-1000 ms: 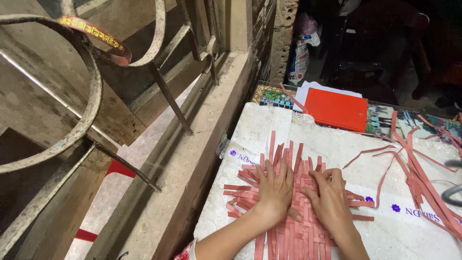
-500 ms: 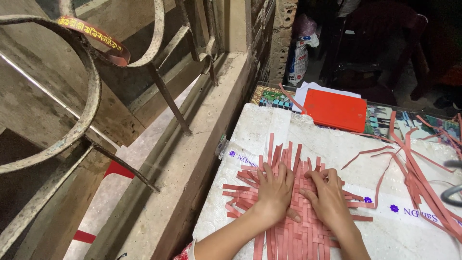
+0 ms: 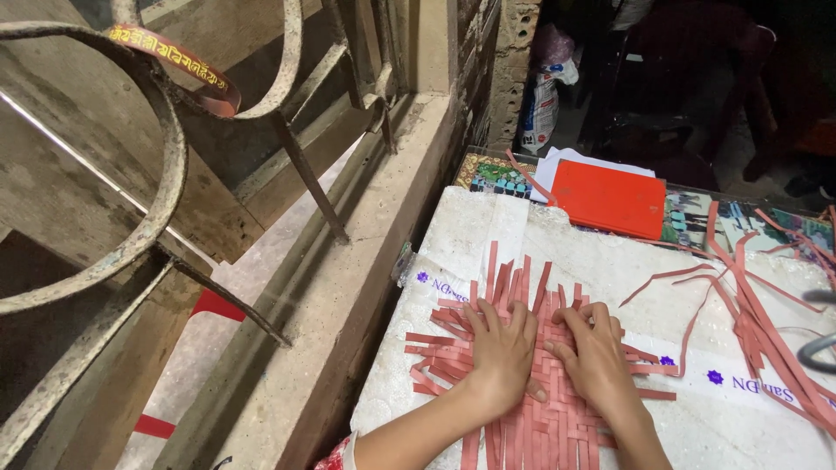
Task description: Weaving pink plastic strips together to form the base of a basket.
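- Far left: a rusted iron window grille with curled bars stands over a concrete sill; an orange band loops round one curl; none of it touches the work.
- Left hand: laid flat, palm down, on the woven mat of red paper strips; fingers slightly spread and pressing, pinching nothing; the weave lies directly under the fingers, with loose strip ends fanning out past the fingertips and to the hand's left.
- The mat rests on a white plastic sheet that covers the table, near its front edge; it looks very light, thin and limp, likely to tear or crease and to slide apart if lifted by one strip; best held down flat with the palms, or a single strip nipped at its free end.
- Right hand: flat just beside the left, fingers a little apart and bent at the tips on the weave; whether a fingertip lifts a strip I cannot tell.
- Behind: an orange-red booklet on white papers.
- Far right: a loose heap of spare red strips, well apart from both hands.
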